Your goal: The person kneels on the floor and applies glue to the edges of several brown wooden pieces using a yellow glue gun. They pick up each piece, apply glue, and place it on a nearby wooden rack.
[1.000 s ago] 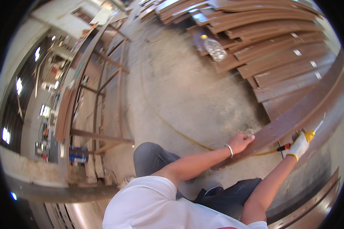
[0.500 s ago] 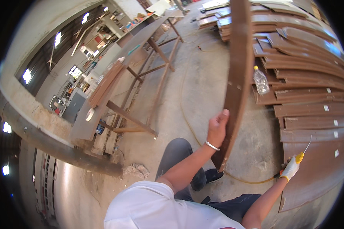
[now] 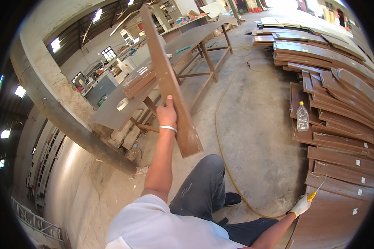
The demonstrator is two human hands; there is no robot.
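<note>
My left hand (image 3: 167, 114), bare with a white band at the wrist, grips a long, narrow brown board (image 3: 161, 62) near its lower end. The board stands tilted, its top leaning left in front of the workbench. At the lower right, my right hand (image 3: 302, 206) wears a white glove with a yellow cuff. Its fingers are wrapped round a yellow air blow gun (image 3: 312, 196) with a thin metal nozzle pointing up and away. A yellow hose (image 3: 217, 128) runs across the floor to that hand. Beneath the nozzle lie brown panels (image 3: 336, 182).
Overlapping brown panels spread along the right, with a clear plastic bottle (image 3: 302, 118) on them. A long workbench (image 3: 108, 114) at the left carries a tape roll (image 3: 122, 103) and stacked brown strips (image 3: 141, 81). A thick pipe (image 3: 70, 116) slants down beside it.
My left hand has swung the board from the right side over to the left, towards the workbench. My right hand stays low by the panels with the blow gun. The view has shifted too.
</note>
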